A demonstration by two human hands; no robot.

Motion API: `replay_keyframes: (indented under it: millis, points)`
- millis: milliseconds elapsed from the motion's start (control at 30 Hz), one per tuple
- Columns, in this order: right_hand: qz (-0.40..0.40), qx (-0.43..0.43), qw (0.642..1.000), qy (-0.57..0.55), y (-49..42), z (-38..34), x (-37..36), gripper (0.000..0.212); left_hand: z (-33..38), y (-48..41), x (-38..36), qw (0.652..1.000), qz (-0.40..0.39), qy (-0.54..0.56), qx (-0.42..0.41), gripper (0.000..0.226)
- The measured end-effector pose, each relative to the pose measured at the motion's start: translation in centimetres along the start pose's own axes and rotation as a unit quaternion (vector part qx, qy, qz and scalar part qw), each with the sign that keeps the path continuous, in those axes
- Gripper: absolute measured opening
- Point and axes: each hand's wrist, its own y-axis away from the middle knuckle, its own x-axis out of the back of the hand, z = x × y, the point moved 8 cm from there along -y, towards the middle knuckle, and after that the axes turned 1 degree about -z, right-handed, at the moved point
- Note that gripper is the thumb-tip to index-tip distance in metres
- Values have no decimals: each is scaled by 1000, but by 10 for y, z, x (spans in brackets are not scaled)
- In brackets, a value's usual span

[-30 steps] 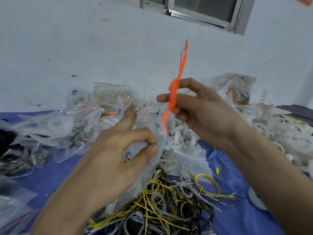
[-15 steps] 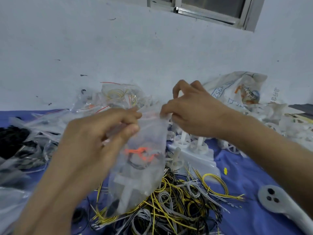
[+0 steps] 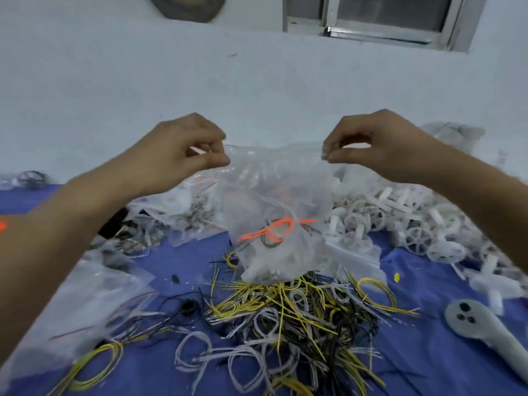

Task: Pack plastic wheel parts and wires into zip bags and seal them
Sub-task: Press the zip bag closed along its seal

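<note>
Blue table (image 3: 177,270), zip bag (image 3: 274,195) pinched between left hand (image 3: 183,150), right hand (image 3: 380,144)

A small hand-packing workroom, bench against the wall.
Everything lies loose on a blue sheet-covered worktop (image 3: 423,284): a tangled heap of yellow, white and black wire loops (image 3: 294,312), a pile of white plastic spoked wheels (image 3: 400,221), and filled clear plastic zip bags (image 3: 177,212) with red seal strips at the left. Behind it stands a bare, scuffed whitish wall (image 3: 114,81) with a metal-framed window (image 3: 380,15) high up.
</note>
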Motion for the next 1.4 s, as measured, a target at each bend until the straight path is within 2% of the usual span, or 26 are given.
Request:
replay_keyframes:
  millis: [67,167,200,300,433,533,633,867,1000,1100,1267,1400]
  points:
    - [16,-23,1000,-2,4,7,-4,11,-7,5,-9,999,-18,28,26,13]
    - [-90,-90,988,83,15,17,-31,10,0,12,-33,996,-84,-34,24,17]
    - [-81,-104,988,85,19,18,-31,10,1,14,-38,995,-94,-33,29,18]
    - [4,-118,992,44,27,17,-11,10,3,15,-26,999,-33,20,35,21]
    - [-27,-147,988,-24,38,20,-14,16,6,21,-29,996,-83,0,43,26]
    - [-16,-163,985,-62,47,28,-17,20,6,26,-31,992,-104,22,61,22]
    - [-16,-163,981,-99,52,34,-18,23,9,24,-33,990,-121,50,61,28]
    - [-78,-169,983,-12,49,37,-15,15,24,18,-36,983,-164,71,33,44]
    - [-143,-123,980,-66,24,-5,-41,25,46,15,-47,984,-162,78,4,45]
    - [-146,-63,985,-59,-1,-39,-59,9,56,14,-48,988,-135,80,-8,43]
    - [-180,-68,979,-67,-6,-45,-79,4,39,28,-52,984,-75,157,49,42]
    - [-162,-55,984,-43,-9,-47,-88,5,29,35,-58,977,-54,191,75,36]
